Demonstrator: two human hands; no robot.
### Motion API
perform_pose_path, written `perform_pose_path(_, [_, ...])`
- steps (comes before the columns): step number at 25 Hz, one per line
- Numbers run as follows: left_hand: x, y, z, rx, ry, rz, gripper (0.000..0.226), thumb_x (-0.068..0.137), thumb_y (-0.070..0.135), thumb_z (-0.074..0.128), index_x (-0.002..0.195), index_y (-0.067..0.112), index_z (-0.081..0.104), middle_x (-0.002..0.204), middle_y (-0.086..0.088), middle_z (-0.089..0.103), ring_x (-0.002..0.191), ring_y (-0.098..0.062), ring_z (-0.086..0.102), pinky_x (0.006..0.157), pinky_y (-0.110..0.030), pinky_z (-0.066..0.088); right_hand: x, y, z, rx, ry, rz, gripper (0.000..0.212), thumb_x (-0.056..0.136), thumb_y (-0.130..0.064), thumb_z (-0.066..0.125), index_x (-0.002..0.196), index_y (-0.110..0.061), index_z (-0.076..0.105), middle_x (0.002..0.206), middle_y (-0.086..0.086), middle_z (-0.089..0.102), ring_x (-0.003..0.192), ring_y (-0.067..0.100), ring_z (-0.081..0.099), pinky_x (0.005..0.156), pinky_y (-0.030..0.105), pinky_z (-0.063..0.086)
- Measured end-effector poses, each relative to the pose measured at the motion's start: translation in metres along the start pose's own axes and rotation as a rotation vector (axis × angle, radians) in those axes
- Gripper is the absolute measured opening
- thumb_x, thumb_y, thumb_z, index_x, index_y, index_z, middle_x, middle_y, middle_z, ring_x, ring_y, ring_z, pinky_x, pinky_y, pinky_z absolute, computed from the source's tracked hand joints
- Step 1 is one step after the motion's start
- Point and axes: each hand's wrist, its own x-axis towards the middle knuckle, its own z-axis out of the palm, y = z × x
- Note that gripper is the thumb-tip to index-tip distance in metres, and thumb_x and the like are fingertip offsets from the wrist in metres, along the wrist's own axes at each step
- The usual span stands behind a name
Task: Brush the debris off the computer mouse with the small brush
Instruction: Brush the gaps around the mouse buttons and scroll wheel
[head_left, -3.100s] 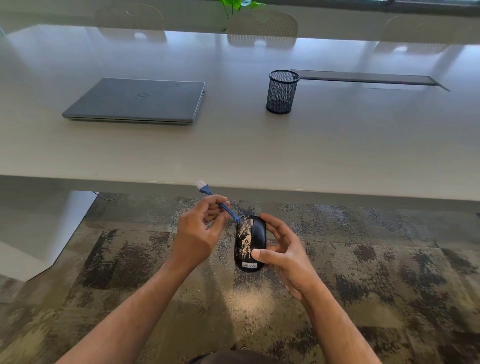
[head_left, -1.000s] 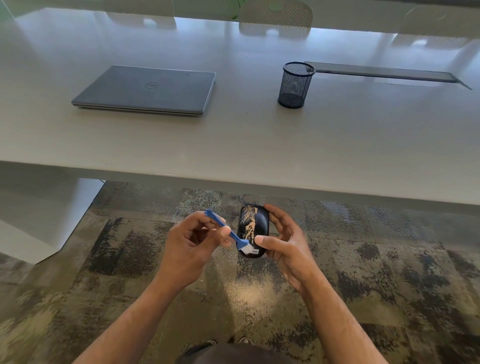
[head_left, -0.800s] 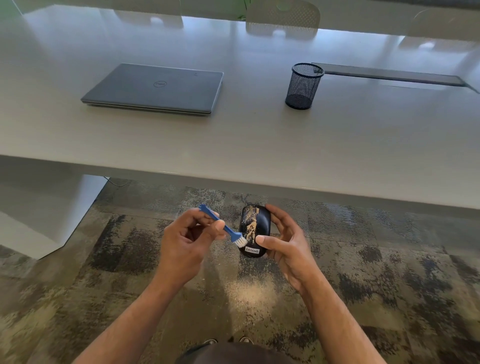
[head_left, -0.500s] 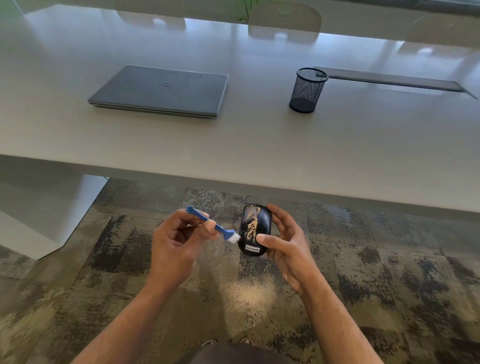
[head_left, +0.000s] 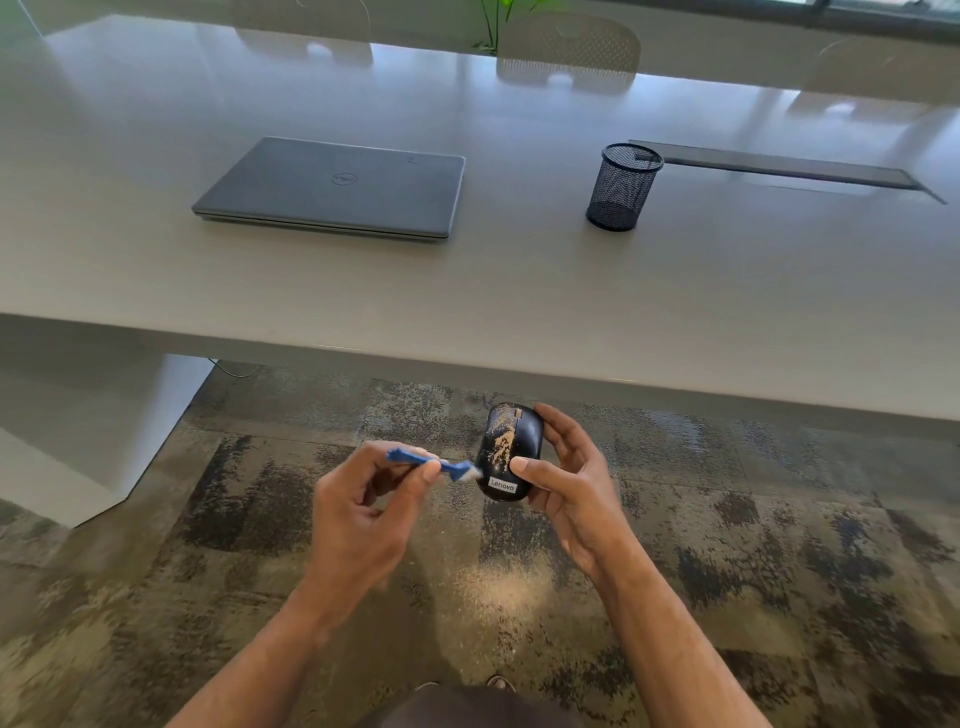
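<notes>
Mottled carpet (head_left: 779, 545) under pale table (head_left: 519, 291)

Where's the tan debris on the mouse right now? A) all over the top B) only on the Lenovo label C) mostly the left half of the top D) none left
C: the tan debris streaks the left half of the mouse, while the right half, nearer the right hand, looks clean black.
</notes>
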Motion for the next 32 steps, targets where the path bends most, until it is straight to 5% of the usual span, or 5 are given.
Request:
perform_pose_path(5, [-0.005,0.005,-0.005,-0.135,-0.062,0.087,0.011,0.086,0.019,0.075,0.096,0.021,0.071,0.083,0.007,0.073,0.064,0.001,0.063,0.06,-0.01,0.048,0.0,0.002,0.008,0.017,0.008,0.01,0.074,0.064,0.003,0.079,0.133,-0.017,0.059,0.14,0.008,0.059,0.104,0.027,0.074,0.074,0.04,0.062])
perform_pose_path(9, [-0.014,0.009,0.007,-0.116,-0.156,0.167,0.013,0.087,0.018,0.075,0.098,0.025,0.071,0.093,0.01,0.075,0.081,-0.013,0.074,0.069,-0.026,0.059,0.001,0.005,0.017,-0.017,0.019,-0.002,0.074,0.064,0.0,0.079,0.134,-0.018,0.058,0.139,0.006,0.061,0.108,0.029,0.073,0.074,0.038,0.061])
perform_pose_path(19, [0.001,-0.003,-0.021,0.125,0.118,0.079,0.013,0.087,0.018,0.074,0.091,0.026,0.064,0.078,0.019,0.064,0.058,0.007,0.053,0.054,-0.003,0.039,0.006,0.004,0.026,-0.019,0.045,-0.012,0.069,0.066,-0.001,0.079,0.13,-0.019,0.061,0.139,0.008,0.059,0.111,0.028,0.071,0.074,0.037,0.061])
perform_pose_path(26, [-0.012,0.001,-0.016,-0.116,-0.09,0.228,0.011,0.087,0.015,0.073,0.097,0.015,0.068,0.095,0.009,0.074,0.083,-0.013,0.075,0.072,-0.022,0.058,0.008,0.012,0.038,-0.037,0.049,-0.025,0.07,0.067,-0.003,0.08,0.132,-0.017,0.059,0.14,0.007,0.059,0.113,0.029,0.07,0.077,0.04,0.061])
perform_pose_path(32, [-0.009,-0.008,-0.025,0.043,-0.018,0.174,0.014,0.087,0.022,0.07,0.099,0.023,0.063,0.092,0.011,0.072,0.079,-0.002,0.071,0.069,-0.012,0.054,0.007,0.016,0.043,-0.037,0.039,-0.026,0.069,0.067,-0.003,0.079,0.132,-0.019,0.06,0.141,0.007,0.059,0.116,0.031,0.068,0.076,0.038,0.061])
